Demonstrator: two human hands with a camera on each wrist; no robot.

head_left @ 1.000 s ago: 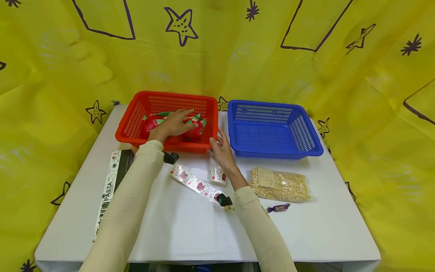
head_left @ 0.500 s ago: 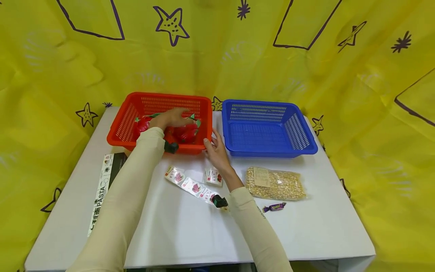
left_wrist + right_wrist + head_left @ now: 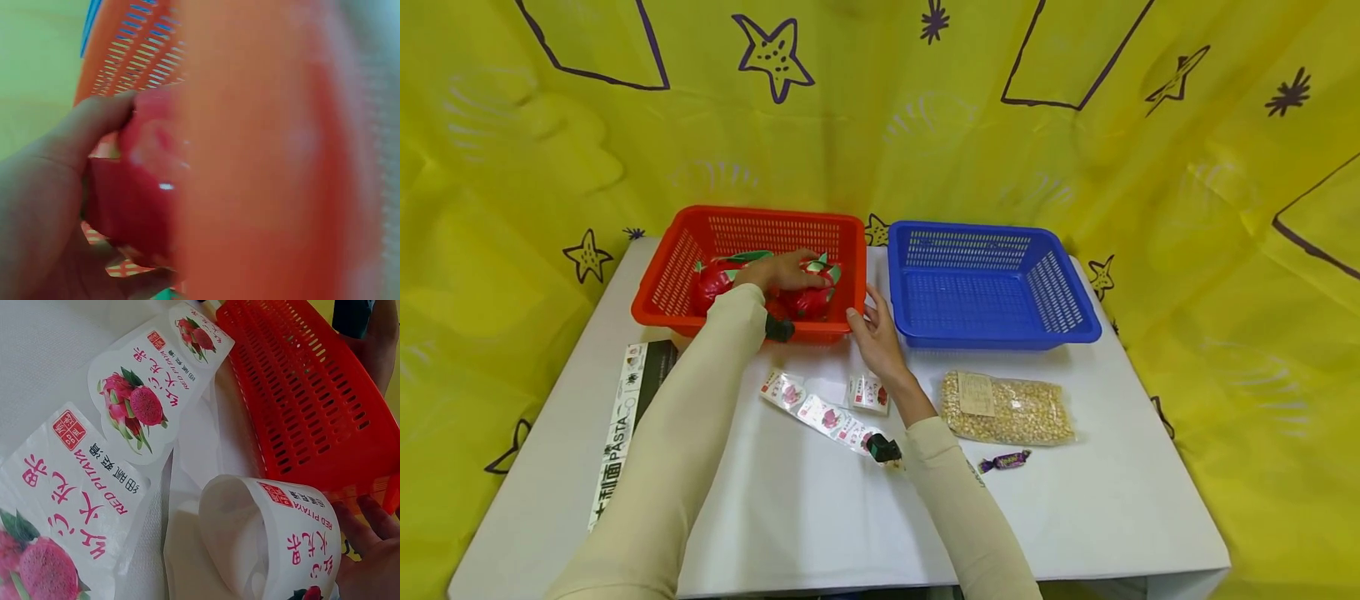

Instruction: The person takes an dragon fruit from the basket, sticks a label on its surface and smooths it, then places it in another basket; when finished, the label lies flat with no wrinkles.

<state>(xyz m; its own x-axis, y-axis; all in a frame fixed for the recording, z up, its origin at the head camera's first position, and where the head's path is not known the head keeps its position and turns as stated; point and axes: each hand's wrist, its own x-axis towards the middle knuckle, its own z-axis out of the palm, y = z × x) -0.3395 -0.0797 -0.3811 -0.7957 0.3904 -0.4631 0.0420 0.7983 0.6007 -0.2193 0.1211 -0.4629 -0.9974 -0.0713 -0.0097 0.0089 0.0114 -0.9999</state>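
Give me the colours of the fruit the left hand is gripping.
The fruit is red with green leafy tips, seen best in the head view.

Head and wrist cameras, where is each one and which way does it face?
Head: on the head, facing forward and down at the table; left hand, right hand and sleeves show.
Left wrist: on that wrist, facing a red fruit in the red basket; left hand partly shows.
Right wrist: on that wrist, facing the label strip; right hand and left arm partly show.
Head and right wrist share the label strip.
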